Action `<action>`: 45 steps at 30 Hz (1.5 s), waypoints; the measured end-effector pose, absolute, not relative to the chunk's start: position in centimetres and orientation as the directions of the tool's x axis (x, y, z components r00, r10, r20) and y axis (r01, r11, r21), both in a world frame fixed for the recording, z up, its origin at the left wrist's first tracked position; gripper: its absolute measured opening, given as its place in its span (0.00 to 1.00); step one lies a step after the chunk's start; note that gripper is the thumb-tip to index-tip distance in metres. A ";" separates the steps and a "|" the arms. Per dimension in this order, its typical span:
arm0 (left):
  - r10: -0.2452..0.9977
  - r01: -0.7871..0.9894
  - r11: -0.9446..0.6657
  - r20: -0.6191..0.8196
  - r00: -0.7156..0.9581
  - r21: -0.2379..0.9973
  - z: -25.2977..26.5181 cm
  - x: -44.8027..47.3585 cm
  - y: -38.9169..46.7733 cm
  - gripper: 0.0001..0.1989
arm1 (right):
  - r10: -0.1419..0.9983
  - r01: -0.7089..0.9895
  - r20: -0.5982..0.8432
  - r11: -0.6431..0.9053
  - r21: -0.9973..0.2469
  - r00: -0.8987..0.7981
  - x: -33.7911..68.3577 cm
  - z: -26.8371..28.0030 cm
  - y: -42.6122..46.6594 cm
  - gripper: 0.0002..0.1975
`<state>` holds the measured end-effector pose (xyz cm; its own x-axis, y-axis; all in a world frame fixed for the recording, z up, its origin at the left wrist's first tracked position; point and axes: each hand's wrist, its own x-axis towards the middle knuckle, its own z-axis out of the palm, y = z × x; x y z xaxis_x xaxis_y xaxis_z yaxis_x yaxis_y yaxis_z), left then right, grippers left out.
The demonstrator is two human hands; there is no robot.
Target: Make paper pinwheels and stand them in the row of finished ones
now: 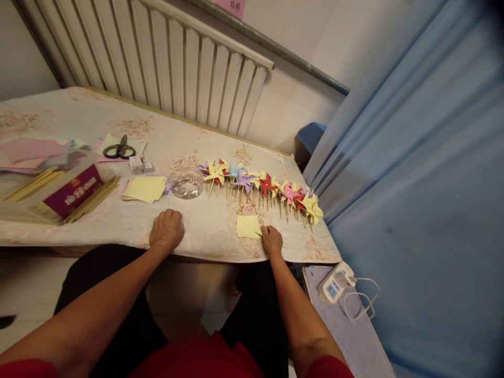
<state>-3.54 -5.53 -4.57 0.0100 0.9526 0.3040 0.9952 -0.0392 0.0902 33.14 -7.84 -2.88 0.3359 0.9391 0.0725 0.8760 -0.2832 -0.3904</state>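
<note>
From where I stand, the right hand [272, 240] pinches the edge of the yellow square [246, 226] just left of its fingers, likely steadying it; the left hand [167, 230] curls closed; pinwheels [266, 184] line up beyond, seemingly kept clear.

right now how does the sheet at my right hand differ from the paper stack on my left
The sheet looks like one piece; the stack is many layers.
The right hand has its fingers at the sheet's corner; neither hand touches the stack.
The sheet lies nearer you than the stack.
Both show yellow on top and lie on the table.
</note>
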 end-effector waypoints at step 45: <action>0.961 0.993 -0.034 0.276 0.000 0.115 -4.2 -3.4 -5.7 0.13 | 0.940 0.875 0.082 -0.275 -0.399 0.332 33.0 -2.8 -8.0 0.20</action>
